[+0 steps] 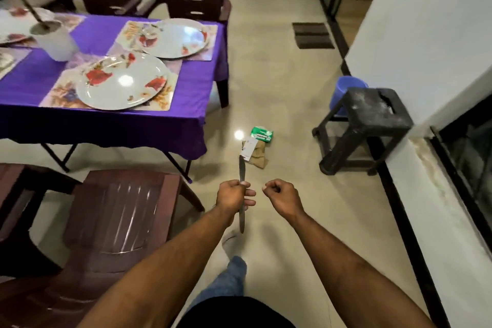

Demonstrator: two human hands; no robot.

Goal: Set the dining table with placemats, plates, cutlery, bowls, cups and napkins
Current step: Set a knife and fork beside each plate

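The dining table (111, 125), draped in a purple cloth, is seen to the left and ahead, well apart from both hands. Floral placemats are laid on it, and the nearest placemat (170, 98) carries a flowered plate (122, 82); a second plate (177, 37) is set on the mat behind it. No cutlery can be made out beside either plate (the far end of the table is blurred).

A table knife (241, 194) is held over the floor by the left hand (234, 196). The fingers are wrapped round its middle, so that the blade stands up and away above the fist while the handle hangs out below. It can be judged stiff, light and smooth, likely to slip if gripped loosely; a hold nearer the handle would probably give better control when it is laid down beside a plate.

The right hand (279, 194) is carried just beside the left, its fingers curled in, and nothing is seen in it.
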